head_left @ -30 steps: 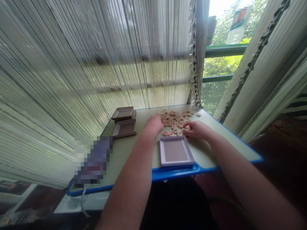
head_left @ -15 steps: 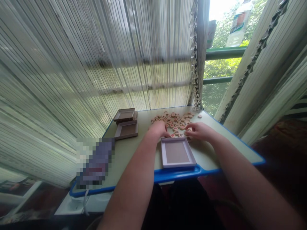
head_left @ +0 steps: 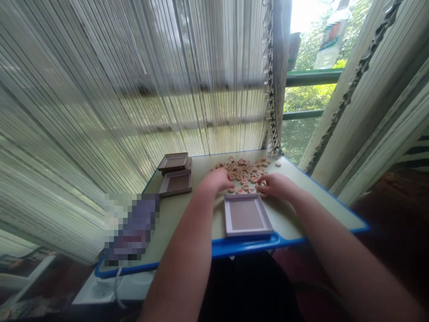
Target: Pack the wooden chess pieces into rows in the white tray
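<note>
Left hand [head_left: 217, 180] sits farther left than before; nearest discs [head_left: 240, 191] lie flat, faces up, axes vertical. Grip of left and right hand [head_left: 277, 184] cannot be determined.

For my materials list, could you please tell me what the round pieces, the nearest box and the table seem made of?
Round pieces: probably wood, fairly matte, judging by their tan color.
Nearest box: likely cardboard, with thin whitish walls, dull brown floor.
Table: smooth pale top, perhaps laminate; the blue edge shines like plastic.
</note>
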Demonstrator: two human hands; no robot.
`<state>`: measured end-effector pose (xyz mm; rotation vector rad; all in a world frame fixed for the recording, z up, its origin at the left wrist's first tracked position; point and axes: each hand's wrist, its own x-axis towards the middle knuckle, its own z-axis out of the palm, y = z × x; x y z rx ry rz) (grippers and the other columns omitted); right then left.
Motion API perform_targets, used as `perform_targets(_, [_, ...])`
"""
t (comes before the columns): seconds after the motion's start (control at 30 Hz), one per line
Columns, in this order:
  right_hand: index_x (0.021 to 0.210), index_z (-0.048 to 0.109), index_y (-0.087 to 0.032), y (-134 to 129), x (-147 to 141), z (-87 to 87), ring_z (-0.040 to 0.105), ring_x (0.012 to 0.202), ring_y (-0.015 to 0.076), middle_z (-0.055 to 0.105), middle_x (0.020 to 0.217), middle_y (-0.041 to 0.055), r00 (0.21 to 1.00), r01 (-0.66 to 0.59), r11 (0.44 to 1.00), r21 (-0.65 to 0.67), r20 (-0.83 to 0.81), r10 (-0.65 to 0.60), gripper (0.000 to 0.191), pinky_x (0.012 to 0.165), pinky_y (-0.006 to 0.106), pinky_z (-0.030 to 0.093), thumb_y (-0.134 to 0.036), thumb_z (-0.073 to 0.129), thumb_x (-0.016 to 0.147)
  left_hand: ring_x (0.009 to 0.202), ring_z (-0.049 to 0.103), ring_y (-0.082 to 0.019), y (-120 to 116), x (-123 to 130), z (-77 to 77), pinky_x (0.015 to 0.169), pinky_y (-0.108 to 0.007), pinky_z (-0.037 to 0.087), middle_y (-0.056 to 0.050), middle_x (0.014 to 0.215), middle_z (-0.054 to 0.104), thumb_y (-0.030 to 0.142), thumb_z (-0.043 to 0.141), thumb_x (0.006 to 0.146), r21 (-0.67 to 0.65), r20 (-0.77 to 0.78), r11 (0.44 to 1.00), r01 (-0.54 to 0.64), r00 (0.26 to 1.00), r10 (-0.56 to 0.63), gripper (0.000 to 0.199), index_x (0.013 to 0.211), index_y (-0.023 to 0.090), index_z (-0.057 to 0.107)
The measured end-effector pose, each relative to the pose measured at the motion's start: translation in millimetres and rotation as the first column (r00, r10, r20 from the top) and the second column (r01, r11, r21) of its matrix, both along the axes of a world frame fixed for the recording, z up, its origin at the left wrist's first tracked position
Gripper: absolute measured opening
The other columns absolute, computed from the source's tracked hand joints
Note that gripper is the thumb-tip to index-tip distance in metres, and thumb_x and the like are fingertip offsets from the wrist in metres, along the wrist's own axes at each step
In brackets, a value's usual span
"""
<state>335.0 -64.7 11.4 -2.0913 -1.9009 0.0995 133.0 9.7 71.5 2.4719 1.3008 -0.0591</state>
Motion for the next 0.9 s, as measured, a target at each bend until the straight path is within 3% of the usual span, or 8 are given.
perform_targets(0.13, [0.085, 0.066, -0.022, 3.7, -0.2, -1.7, 0.05, 0.056, 0.0125, 0.062, 0.067, 0.0014, 0.999, 0.045, 0.998, 0.048, 0.002, -0.045, 0.024, 0.049, 0.022, 0.03, -0.04, 0.058, 0.069, 0.079, 0.061, -0.017, -11.4, -2.4, 7.5, 0.064, -0.022, 0.045, -0.002, 0.094, 0.068, 0.037, 0.065, 0.062, -0.089, -0.086, 0.98, 0.18, 0.978, -0.188, 0.035, 0.094, 0.022, 0.068])
perform_targets(0.2, [0.085, 0.065, -0.022, 5.2, -0.5, -3.4, 0.049, 0.055, 0.0121, 0.061, 0.065, 0.0007, 0.999, 0.049, 0.997, 0.064, 0.004, -0.049, 0.022, 0.048, 0.022, 0.029, -0.037, 0.058, 0.07, 0.078, 0.06, -0.016, -12.2, -0.8, 5.7, 0.062, -0.021, 0.044, 0.0, 0.095, 0.068, 0.032, 0.063, 0.063, -0.092, -0.097, 0.974, 0.209, 0.971, -0.217, 0.033, 0.094, 0.023, 0.068])
perform_targets(0.4, [0.089, 0.067, -0.025, 3.8, -1.4, -5.3, 0.048, 0.054, 0.0107, 0.06, 0.065, -0.0004, 0.998, 0.018, 0.994, 0.109, -0.061, -0.011, 0.022, 0.051, 0.022, 0.031, -0.03, 0.052, 0.073, 0.073, 0.061, -0.017, -9.2, 5.3, -2.4, 0.059, -0.022, 0.044, -0.003, 0.085, 0.07, 0.014, 0.055, 0.061, -0.072, -0.091, 0.989, 0.13, 0.987, -0.136, 0.032, 0.088, 0.019, 0.071])
perform_targets(0.57, [0.085, 0.07, -0.022, -1.5, 1.6, 0.1, 0.05, 0.054, 0.0111, 0.061, 0.064, 0.0002, 0.992, -0.011, 0.998, 0.054, -0.126, 0.018, 0.024, 0.051, 0.022, 0.033, -0.034, 0.055, 0.07, 0.071, 0.061, -0.017, -7.4, 5.1, -2.5, 0.06, -0.023, 0.045, -0.005, 0.081, 0.069, 0.018, 0.058, 0.062, -0.008, -0.029, 0.996, 0.089, 0.996, -0.089, 0.024, 0.082, 0.017, 0.071])
perform_targets(0.67, [0.088, 0.07, -0.022, -0.2, 6.4, 0.9, 0.052, 0.058, 0.0128, 0.063, 0.066, 0.0008, 0.993, 0.046, 0.994, 0.098, -0.114, -0.034, 0.026, 0.054, 0.023, 0.036, -0.032, 0.051, 0.073, 0.073, 0.061, -0.017, -2.8, 7.6, -5.9, 0.063, -0.022, 0.045, -0.006, 0.082, 0.069, 0.023, 0.059, 0.066, 0.04, 0.028, 0.998, 0.038, 0.999, -0.04, 0.021, 0.083, 0.017, 0.07])
perform_targets(0.77, [0.102, 0.067, -0.023, 7.6, 12.4, -2.6, 0.057, 0.081, 0.0193, 0.066, 0.089, 0.0052, 0.987, 0.16, 0.962, 0.223, -0.044, -0.154, 0.033, 0.07, 0.029, 0.042, -0.034, 0.046, 0.078, 0.081, 0.06, -0.018, 1.7, 13.9, -15.4, 0.071, -0.024, 0.046, -0.007, 0.092, 0.068, 0.031, 0.051, 0.075, 0.159, 0.131, 0.986, -0.043, 0.991, 0.022, 0.026, 0.091, 0.018, 0.068])
perform_targets(0.9, [0.122, 0.055, -0.021, 23.9, 19.4, -10.4, 0.04, 0.118, 0.0292, 0.049, 0.13, 0.0104, 0.967, 0.227, 0.943, 0.243, 0.061, -0.249, 0.047, 0.095, 0.041, 0.032, -0.044, 0.037, 0.085, 0.104, 0.053, -0.024, 11.6, 26.4, -33.9, 0.088, -0.034, 0.042, -0.01, 0.115, 0.059, 0.042, 0.037, 0.084, 0.35, 0.195, 0.935, -0.058, 0.981, -0.013, 0.041, 0.109, 0.021, 0.061])
